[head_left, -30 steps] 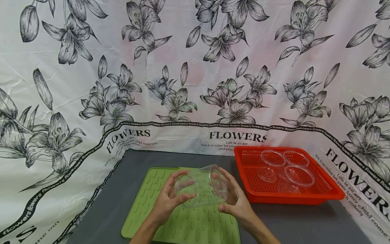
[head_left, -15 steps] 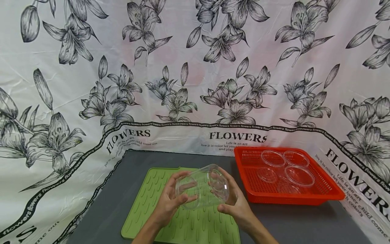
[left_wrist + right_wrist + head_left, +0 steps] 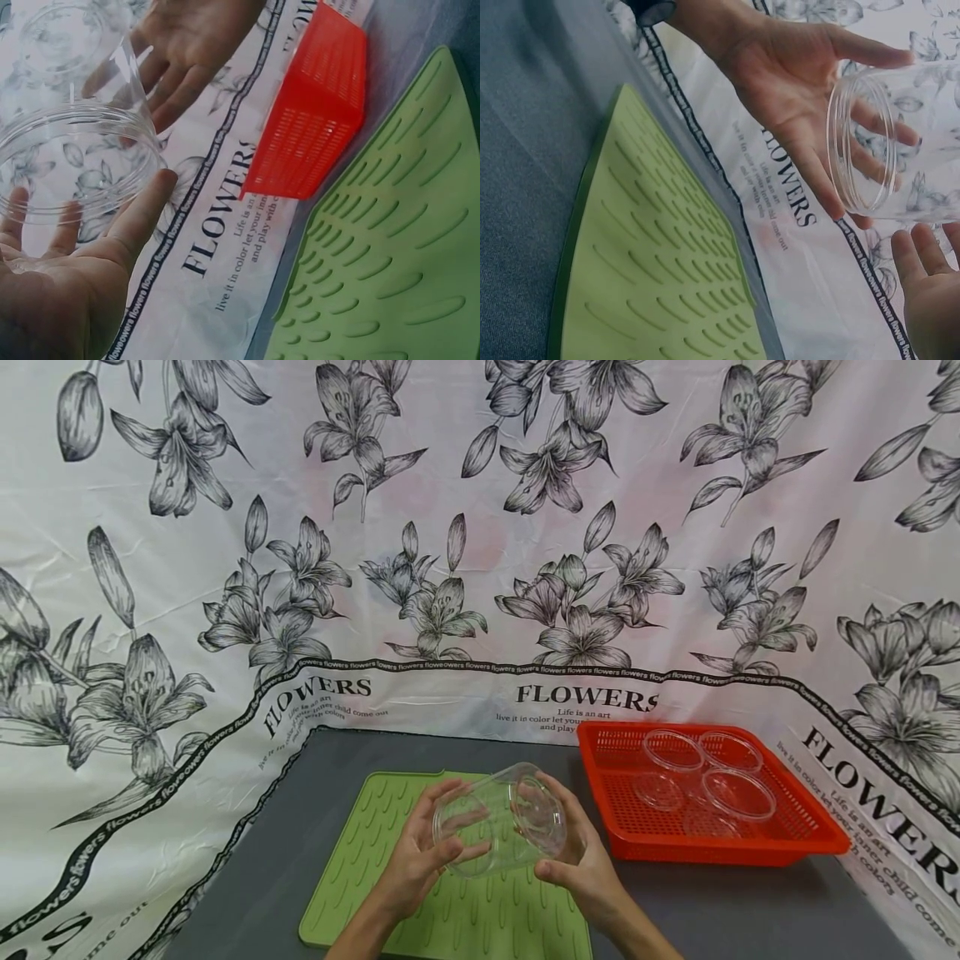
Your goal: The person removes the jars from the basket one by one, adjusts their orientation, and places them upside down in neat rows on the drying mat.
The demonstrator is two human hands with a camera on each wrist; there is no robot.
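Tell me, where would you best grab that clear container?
Probably around its middle, from above: the clear container is held sideways, its ringed rim toward the person's left, and the round wall between the ends shows uncovered along the top.

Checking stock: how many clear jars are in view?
4: one jar between left hand and right hand; three in the red basket: back-left, back-right, front. Nested ones could be hidden.
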